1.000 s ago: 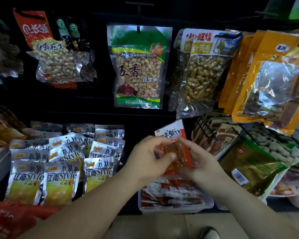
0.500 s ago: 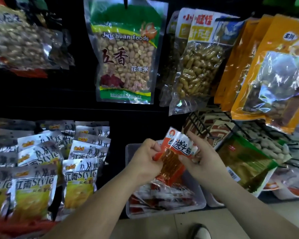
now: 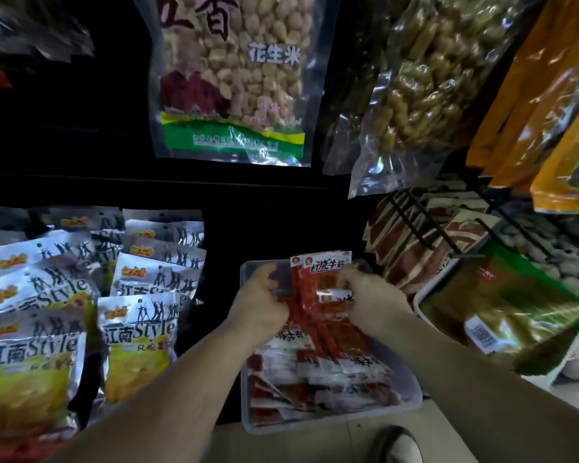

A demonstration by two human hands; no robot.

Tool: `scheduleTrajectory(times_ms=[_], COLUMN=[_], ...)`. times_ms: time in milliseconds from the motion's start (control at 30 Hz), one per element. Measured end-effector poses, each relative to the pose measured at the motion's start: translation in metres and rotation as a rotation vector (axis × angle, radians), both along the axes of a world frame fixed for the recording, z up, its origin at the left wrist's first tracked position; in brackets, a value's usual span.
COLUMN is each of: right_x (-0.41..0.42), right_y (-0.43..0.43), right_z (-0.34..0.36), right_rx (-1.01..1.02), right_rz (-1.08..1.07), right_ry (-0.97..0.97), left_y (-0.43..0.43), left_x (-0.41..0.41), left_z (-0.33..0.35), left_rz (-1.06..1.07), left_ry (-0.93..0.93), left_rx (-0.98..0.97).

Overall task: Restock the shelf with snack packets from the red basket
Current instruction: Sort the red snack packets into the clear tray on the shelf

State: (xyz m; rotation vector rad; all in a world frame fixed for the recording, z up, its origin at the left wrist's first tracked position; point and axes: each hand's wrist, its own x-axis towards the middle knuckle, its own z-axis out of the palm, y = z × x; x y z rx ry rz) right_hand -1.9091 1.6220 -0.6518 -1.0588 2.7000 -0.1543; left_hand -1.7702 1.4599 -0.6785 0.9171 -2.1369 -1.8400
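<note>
snack packets [image 3: 321, 279] above the clear tray [image 3: 331, 424], left grip [image 3: 258, 305] and right grip [image 3: 371, 302] both clasping them.

Looks like a small shop, at a snack display. Shows in printed bags of shelled peanuts [image 3: 231, 78], peanuts in the shell [image 3: 408, 95] and orange pouches [image 3: 549, 111] ranged side by side above a dark back panel. Shows too in identical silver-and-yellow packets [image 3: 137, 345] lined up in rows, a clear tray [image 3: 315, 426] full of red packets [image 3: 315, 372], wire dividers [image 3: 415, 222] and a barcode label [image 3: 481, 333] on a green packet [image 3: 515, 295].
</note>
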Motion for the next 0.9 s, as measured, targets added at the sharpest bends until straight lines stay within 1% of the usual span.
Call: scheduleTrajectory(times_ms=[33, 100, 167, 200, 233, 300, 400, 467, 500, 567, 700, 733, 767, 867, 900], right_x=[-0.001, -0.004, -0.007, -0.009, -0.010, -0.011, -0.006, -0.007, -0.011, -0.025, -0.049, -0.052, -0.053, -0.053, -0.054], right_y=[0.000, 0.002, 0.005, 0.008, 0.010, 0.014, 0.009, -0.002, -0.010, -0.030, -0.063, -0.067, -0.067, -0.055, -0.050], right_z=[-0.010, -0.025, -0.032, -0.033, -0.035, -0.042, -0.053, -0.055, -0.056, -0.056, -0.060, -0.063, -0.066, -0.074, -0.073], right_rx=[0.122, 0.310, 0.360, 0.363, 0.357, 0.283, -0.022, -0.209, -0.264, -0.289, -0.116, -0.114, -0.137, -0.232, -0.261], right_rz=[0.008, 0.039, 0.058, 0.048, 0.046, 0.031, -0.041, -0.052, -0.038, -0.025, -0.046, -0.063, -0.072, -0.011, 0.002], right_ry=[-0.052, -0.252, -0.479, -0.534, -0.546, -0.518, -0.445, -0.318, -0.240, -0.125, -0.081, -0.064, -0.022, 0.194, 0.212], left_y=[0.001, 0.004, 0.006, 0.006, 0.007, 0.008, 0.007, 0.007, 0.006, 0.004, -0.003, -0.005, -0.006, -0.006, -0.006], left_x=[-0.001, -0.004, -0.003, -0.003, -0.002, 0.001, 0.002, 0.003, 0.002, 0.001, -0.003, -0.004, -0.004, -0.004, -0.004], left_z=[0.001, -0.001, 0.001, 0.001, 0.002, 0.004, 0.002, 0.000, -0.001, -0.004, -0.010, -0.013, -0.014, -0.018, -0.019], left_rz=[-0.001, -0.055, -0.090, -0.102, -0.110, -0.127, -0.124, -0.094, -0.070, -0.018, 0.025, 0.023, 0.015, -0.016, -0.016], left_ry=[0.000, -0.037, -0.060, -0.064, -0.064, -0.075, -0.052, -0.007, 0.017, 0.043, 0.042, 0.032, 0.020, -0.024, -0.032], left_rx=[0.012, 0.014, -0.029, -0.049, -0.071, -0.083, -0.076, -0.060, -0.050, -0.038, -0.060, -0.068, -0.075, -0.095, -0.096])
